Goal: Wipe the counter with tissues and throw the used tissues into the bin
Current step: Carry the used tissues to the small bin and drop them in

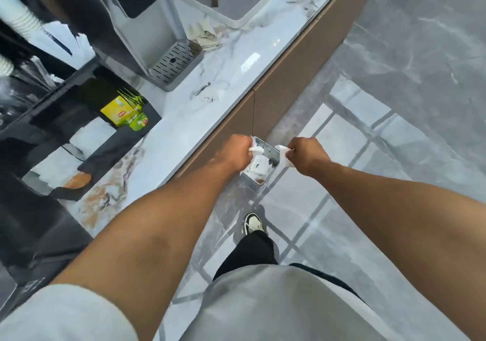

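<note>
At centre frame both hands are held out over the small metal bin [263,166] standing on the grey floor [394,91] beside the cabinet front. The left hand [235,150] has its fingers curled tight on a white tissue [254,149] at the bin's near-left rim; the right hand [306,156] is clenched the same way on another tissue [283,154] at the right rim. Crumpled white paper lies inside the bin. On the marble surface [210,120] at left, yellow-green tea packets [123,112] read "Lipton". A water dispenser [147,25] stands at upper left.
</note>
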The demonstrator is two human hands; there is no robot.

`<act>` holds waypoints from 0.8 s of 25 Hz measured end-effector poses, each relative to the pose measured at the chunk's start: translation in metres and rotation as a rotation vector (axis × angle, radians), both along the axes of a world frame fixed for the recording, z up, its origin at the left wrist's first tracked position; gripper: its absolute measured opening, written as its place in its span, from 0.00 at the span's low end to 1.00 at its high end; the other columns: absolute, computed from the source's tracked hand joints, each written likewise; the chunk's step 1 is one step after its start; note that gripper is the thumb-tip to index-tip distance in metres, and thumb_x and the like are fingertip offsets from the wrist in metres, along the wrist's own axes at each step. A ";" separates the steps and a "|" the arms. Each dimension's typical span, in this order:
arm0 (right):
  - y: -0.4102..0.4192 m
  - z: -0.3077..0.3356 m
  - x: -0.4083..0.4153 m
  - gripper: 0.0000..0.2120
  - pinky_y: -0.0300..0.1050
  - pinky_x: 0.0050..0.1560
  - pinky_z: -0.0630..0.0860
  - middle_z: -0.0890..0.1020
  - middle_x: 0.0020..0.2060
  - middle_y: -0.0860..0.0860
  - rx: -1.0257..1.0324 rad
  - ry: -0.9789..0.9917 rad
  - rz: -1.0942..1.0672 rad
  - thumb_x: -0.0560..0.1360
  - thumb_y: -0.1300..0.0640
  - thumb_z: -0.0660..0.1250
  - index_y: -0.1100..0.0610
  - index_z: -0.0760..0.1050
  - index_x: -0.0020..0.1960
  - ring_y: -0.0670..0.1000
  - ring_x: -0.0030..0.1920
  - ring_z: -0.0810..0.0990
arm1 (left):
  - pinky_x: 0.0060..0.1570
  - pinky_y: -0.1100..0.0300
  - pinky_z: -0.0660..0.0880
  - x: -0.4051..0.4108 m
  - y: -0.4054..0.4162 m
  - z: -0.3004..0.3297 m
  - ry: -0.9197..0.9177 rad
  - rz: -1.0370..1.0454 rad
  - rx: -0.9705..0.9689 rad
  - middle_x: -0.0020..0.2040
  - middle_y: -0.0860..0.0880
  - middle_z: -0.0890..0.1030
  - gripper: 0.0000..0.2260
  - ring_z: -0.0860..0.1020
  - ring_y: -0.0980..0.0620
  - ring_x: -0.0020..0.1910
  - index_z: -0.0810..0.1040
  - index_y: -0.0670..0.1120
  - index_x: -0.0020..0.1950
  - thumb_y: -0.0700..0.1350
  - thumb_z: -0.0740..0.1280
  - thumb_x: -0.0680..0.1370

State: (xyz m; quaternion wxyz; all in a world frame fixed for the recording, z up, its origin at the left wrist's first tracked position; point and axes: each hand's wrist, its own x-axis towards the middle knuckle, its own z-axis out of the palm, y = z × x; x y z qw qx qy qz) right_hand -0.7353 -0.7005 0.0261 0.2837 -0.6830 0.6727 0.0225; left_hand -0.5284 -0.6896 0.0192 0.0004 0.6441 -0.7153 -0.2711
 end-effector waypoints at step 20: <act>-0.172 -0.118 -0.010 0.08 0.40 0.28 0.62 0.74 0.27 0.53 0.268 0.046 0.305 0.70 0.62 0.62 0.60 0.73 0.33 0.58 0.34 0.73 | 0.46 0.58 0.77 -0.050 -0.078 -0.108 0.292 0.975 0.165 0.47 0.45 0.85 0.06 0.82 0.43 0.48 0.82 0.47 0.44 0.39 0.67 0.73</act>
